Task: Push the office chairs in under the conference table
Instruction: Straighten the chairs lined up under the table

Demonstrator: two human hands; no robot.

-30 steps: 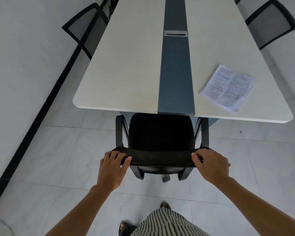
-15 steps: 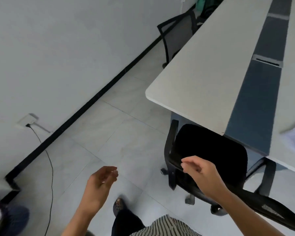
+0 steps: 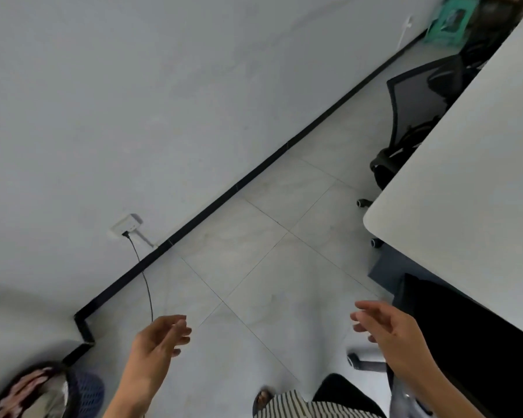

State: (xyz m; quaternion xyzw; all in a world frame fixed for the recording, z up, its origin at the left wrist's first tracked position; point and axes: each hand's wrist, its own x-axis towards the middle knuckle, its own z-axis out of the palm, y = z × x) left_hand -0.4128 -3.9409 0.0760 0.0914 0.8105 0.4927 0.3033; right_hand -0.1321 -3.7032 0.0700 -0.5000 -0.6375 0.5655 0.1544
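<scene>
Person, 2 bare arms held out in front of the body.
1. left hand: palm turned inward, fingers loosely curled, empty; left forearm rises from the lower edge of view.
2. right hand: fingers extended, slightly spread, relaxed, empty; right forearm angles in from lower right.
Hands well apart.

Two chairs, one table (two hands)
</scene>
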